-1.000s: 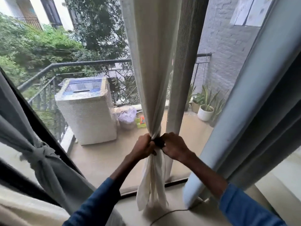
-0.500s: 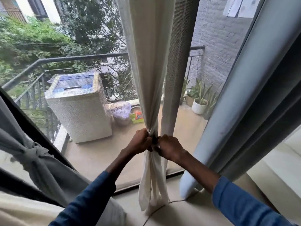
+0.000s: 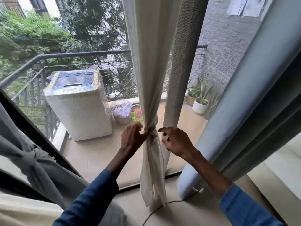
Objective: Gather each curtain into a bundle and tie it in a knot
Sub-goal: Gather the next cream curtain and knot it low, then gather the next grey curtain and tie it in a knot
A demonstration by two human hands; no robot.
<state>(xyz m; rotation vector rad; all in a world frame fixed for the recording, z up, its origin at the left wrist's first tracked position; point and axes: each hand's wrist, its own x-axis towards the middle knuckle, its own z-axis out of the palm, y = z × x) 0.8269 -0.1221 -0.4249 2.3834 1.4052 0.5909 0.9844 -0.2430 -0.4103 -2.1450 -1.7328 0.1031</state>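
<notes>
Left hand [image 3: 132, 138] slack, thumb touching the curtain knot [image 3: 151, 130] — right hand [image 3: 177, 142] slack beside it, both empty.

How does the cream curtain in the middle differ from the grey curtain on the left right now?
The cream curtain hangs straight down; the grey curtain slants across the lower left corner. The left hand touches the cream curtain's knot and the right hand hovers beside it; no hand is near the grey curtain. Both are gathered and knotted.
</notes>
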